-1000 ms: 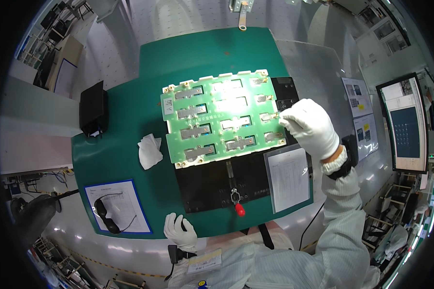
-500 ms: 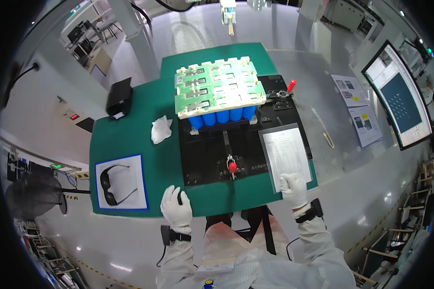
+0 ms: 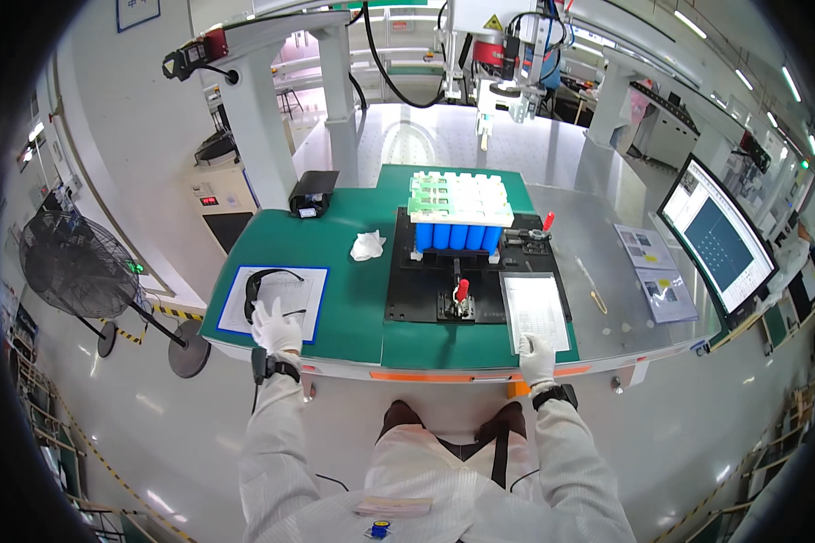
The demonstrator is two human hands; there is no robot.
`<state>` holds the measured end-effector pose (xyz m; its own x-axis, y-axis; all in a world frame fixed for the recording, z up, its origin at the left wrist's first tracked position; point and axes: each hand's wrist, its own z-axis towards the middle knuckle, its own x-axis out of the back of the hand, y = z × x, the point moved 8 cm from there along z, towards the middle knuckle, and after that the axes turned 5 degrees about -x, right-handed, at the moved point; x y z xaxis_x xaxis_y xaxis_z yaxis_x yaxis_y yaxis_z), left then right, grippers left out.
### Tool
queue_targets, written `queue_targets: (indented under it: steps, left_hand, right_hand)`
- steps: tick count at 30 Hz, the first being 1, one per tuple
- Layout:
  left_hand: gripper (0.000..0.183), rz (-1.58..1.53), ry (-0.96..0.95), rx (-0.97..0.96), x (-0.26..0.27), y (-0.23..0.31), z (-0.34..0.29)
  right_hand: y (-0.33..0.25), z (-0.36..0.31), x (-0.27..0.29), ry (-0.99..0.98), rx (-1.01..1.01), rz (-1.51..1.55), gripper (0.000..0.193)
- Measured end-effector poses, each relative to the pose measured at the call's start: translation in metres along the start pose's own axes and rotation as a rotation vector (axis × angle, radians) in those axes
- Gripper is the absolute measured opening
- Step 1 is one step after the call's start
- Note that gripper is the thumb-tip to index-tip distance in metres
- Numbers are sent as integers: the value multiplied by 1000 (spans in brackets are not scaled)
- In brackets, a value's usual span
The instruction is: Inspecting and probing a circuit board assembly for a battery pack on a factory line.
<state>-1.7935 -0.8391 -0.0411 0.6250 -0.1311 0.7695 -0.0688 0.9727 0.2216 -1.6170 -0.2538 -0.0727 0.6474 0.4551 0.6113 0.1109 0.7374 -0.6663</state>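
- My left hand (image 3: 275, 328), gloved in white, is resting flat with its fingers spread on the blue-bordered sheet (image 3: 277, 300) at the near left edge of the green table (image 3: 353, 299). It is gripping nothing.
- The black safety glasses (image 3: 264, 283) are lying on that same sheet, touching or just beyond my fingertips; I cannot tell which.
- My right hand (image 3: 536, 356), also gloved, is lying open and palm-down on the near end of the white printed sheet (image 3: 534, 309), close to the table's front edge. It is holding nothing.
- The battery pack (image 3: 458, 217), blue cells under a white-and-green top plate, is standing at the far end of the black fixture plate (image 3: 426, 290), well apart from both hands.
- A red-handled clamp (image 3: 460, 291) is sitting on the fixture plate between the pack and me.
- A crumpled white cloth (image 3: 367, 244) is lying on the green surface just left of the fixture plate.
- A monitor (image 3: 715, 237) is standing at the right.
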Motion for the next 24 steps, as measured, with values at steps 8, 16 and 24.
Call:
queue_targets:
  steps: [8, 16, 24]
  left_hand:
    - [21, -269, -93, 126, -20, -67, 24]
    - [30, -993, -196, 80, 50, 84, -17]
    - [20, -1715, -494, -268, 238, 229, -80]
  right_hand:
    - [-23, -27, 41, 16, 44, 93, 13]
    - [-91, -30, 56, -37, -51, 283, 17]
    - [-222, -64, 118, -584, 64, 692, 62]
